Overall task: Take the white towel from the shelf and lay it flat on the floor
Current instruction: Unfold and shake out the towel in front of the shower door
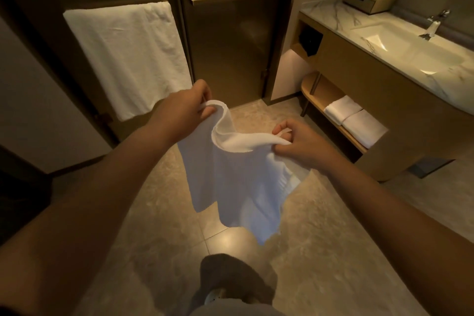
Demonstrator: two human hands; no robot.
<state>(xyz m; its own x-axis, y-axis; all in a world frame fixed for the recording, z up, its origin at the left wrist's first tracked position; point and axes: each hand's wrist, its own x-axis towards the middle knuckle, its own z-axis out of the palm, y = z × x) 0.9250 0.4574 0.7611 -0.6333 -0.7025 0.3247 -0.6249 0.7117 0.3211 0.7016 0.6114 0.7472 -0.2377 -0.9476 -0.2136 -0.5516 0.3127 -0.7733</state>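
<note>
A small white towel (238, 182) hangs unfolded in the air above the tiled floor (320, 251). My left hand (184, 108) pinches its upper left corner. My right hand (300, 141) grips the upper right edge, where the cloth is bunched. The top edge sags in a loop between both hands. The towel's lower corners dangle free, clear of the floor. The low wooden shelf (318, 92) under the vanity is at the right, holding two folded white towels (356, 120).
A large white towel (128, 56) hangs on a rail at the left door. Dark glass doors (228, 41) stand ahead. The marble vanity with sink (410, 46) and tap (436, 24) fills the right. My foot (225, 282) is on the floor below the towel.
</note>
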